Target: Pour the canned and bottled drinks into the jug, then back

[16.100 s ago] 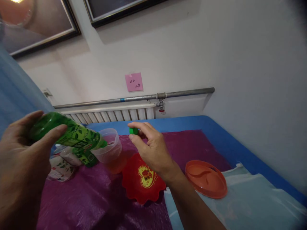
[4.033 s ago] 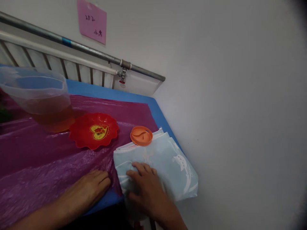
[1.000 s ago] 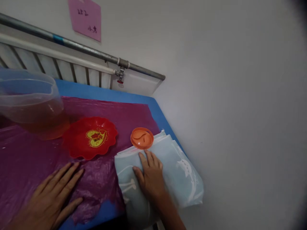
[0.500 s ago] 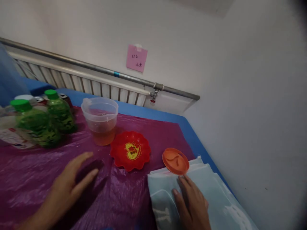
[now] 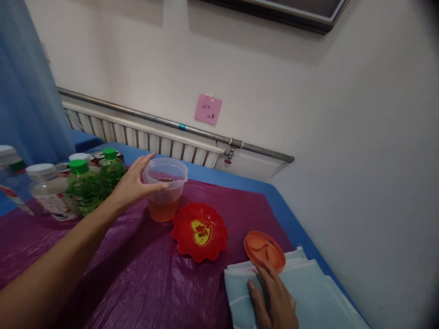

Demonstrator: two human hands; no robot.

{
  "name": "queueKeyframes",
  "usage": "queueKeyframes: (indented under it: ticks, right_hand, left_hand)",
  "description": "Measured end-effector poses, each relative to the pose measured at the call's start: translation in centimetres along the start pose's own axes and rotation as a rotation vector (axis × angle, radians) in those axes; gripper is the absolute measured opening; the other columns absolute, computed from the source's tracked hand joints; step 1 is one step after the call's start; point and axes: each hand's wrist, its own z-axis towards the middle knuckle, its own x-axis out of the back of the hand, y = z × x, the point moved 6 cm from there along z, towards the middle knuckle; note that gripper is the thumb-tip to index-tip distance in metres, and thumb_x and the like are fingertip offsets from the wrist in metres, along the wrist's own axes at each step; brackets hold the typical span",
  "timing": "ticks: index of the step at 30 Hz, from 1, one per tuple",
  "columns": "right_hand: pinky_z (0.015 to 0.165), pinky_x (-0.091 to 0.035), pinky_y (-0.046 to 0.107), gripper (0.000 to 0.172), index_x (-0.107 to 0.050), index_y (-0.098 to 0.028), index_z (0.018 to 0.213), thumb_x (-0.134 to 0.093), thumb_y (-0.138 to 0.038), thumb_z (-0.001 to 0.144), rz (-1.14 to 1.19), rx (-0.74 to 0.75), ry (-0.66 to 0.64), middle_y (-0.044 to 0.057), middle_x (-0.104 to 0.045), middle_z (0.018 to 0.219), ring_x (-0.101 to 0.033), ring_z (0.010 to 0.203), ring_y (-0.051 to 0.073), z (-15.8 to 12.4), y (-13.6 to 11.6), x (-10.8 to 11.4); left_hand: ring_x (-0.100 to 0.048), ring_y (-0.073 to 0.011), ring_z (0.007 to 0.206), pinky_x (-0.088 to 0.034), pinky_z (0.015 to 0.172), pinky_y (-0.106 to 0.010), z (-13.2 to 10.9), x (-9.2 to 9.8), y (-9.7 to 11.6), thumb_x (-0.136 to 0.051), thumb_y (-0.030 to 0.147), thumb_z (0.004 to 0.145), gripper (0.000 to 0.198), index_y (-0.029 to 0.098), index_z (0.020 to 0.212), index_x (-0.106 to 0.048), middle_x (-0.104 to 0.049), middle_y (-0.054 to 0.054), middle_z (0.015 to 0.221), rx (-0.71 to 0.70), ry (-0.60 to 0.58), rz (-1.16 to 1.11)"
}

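My left hand is at the left side of a clear plastic measuring jug that holds some amber liquid. Its thumb stretches across the jug's front and the fingers point up by the rim, spread apart; whether they touch it is hard to tell. Beside the jug lies a red scalloped plate with a yellow print. My right hand lies loosely over a folded pale blue cloth, fingers parted and empty. Its fingertips are at the near edge of a round orange lid-like dish, which partly overlaps the cloth.
Left of the jug stand green-capped bottles, a white-capped bottle and cans. Purple plastic sheeting covers the blue table. Behind are a radiator, a pipe and a wall; a blue curtain hangs at left.
My left hand has moved forward from above the sheeting to the jug's side. My right hand has stayed by the orange dish. The view has tilted up and turned somewhat left.
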Motion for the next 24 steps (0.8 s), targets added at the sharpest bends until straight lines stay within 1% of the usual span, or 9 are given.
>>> queueKeyframes:
  ticks: [2,4,5,7,9,11,14,20,24]
  right_hand:
    - [0.089,-0.056,0.046,0.046,-0.062,-0.018,0.128,-0.041,-0.050,0.101,0.032,-0.048,-0.015,0.016,-0.067,0.130,-0.066,0.116,0.031,-0.3,0.4,-0.6]
    - [0.091,-0.055,0.049,0.049,-0.064,-0.017,0.125,-0.040,-0.052,0.101,0.063,-0.101,-0.027,0.017,-0.067,0.130,-0.065,0.118,0.032,-0.4,0.6,-0.9]
    - [0.093,-0.054,0.050,0.049,-0.065,-0.017,0.124,-0.040,-0.052,0.100,0.079,-0.123,-0.040,0.017,-0.066,0.130,-0.064,0.119,0.033,-0.4,0.7,-1.1]
    - [0.095,-0.053,0.051,0.049,-0.065,-0.017,0.125,-0.041,-0.052,0.100,0.112,-0.152,-0.076,0.017,-0.066,0.131,-0.063,0.121,0.033,-0.4,0.8,-1.4]
    - [0.097,-0.051,0.051,0.048,-0.065,-0.018,0.127,-0.042,-0.052,0.100,0.138,-0.158,-0.118,0.017,-0.064,0.134,-0.061,0.123,0.033,-0.5,0.9,-1.6]
    - [0.098,-0.050,0.052,0.048,-0.065,-0.018,0.127,-0.042,-0.051,0.100,0.156,-0.156,-0.144,0.017,-0.063,0.136,-0.060,0.125,0.033,-0.5,1.0,-1.8]
    - [0.099,-0.049,0.052,0.048,-0.065,-0.019,0.126,-0.042,-0.052,0.100,0.169,-0.153,-0.151,0.017,-0.064,0.135,-0.060,0.126,0.033,-0.6,1.1,-1.9]
    - [0.094,-0.052,0.051,0.048,-0.069,-0.017,0.119,-0.041,-0.052,0.101,0.159,-0.160,-0.080,0.017,-0.069,0.126,-0.064,0.118,0.033,-0.2,0.7,-1.4]
    - [0.093,-0.052,0.048,0.048,-0.069,-0.018,0.118,-0.042,-0.053,0.100,0.179,-0.153,-0.062,0.016,-0.070,0.124,-0.066,0.116,0.031,0.0,0.5,-1.2]
  left_hand:
    - [-0.036,-0.0293,0.144,-0.031,0.123,-0.050,0.0,-0.2,0.1,-0.077,0.066,0.059,0.091,0.025,0.137,-0.053,-0.044,-0.008,0.151,0.026,-0.056,0.033]
    - [-0.037,-0.0307,0.143,-0.030,0.122,-0.052,-0.3,-0.2,0.2,-0.078,0.063,0.058,0.083,0.025,0.130,-0.058,-0.046,-0.008,0.149,0.068,-0.063,0.081]
    - [-0.042,-0.0313,0.139,-0.033,0.120,-0.053,-0.5,-0.1,0.3,-0.078,0.061,0.059,0.080,0.025,0.128,-0.058,-0.049,-0.008,0.145,0.092,-0.064,0.106]
    - [-0.056,-0.0294,0.121,-0.044,0.110,-0.053,-0.8,-0.1,0.7,-0.074,0.060,0.066,0.073,0.024,0.127,-0.056,-0.059,-0.006,0.129,0.139,-0.081,0.151]
    - [-0.062,-0.0231,0.093,-0.052,0.090,-0.043,-1.0,-0.1,1.4,-0.071,0.062,0.071,0.065,0.023,0.121,-0.056,-0.064,-0.001,0.105,0.178,-0.111,0.201]
    - [-0.058,-0.0176,0.078,-0.049,0.077,-0.034,-1.1,-0.1,2.1,-0.068,0.062,0.074,0.056,0.021,0.110,-0.057,-0.061,0.003,0.089,0.188,-0.119,0.262]
    - [-0.051,-0.0138,0.074,-0.039,0.070,-0.027,-1.0,0.0,3.0,-0.069,0.062,0.075,0.049,0.018,0.093,-0.056,-0.054,0.005,0.082,0.148,-0.068,0.326]
    - [-0.046,-0.0104,0.070,-0.033,0.067,-0.025,-0.9,-0.3,3.2,-0.063,0.070,0.077,0.057,0.014,0.088,-0.055,-0.049,0.005,0.079,0.115,0.014,0.323]
    - [-0.041,-0.0084,0.065,-0.030,0.067,-0.026,-0.9,0.5,3.6,-0.063,0.072,0.076,0.059,0.015,0.081,-0.052,-0.046,0.006,0.076,0.140,0.062,0.330]
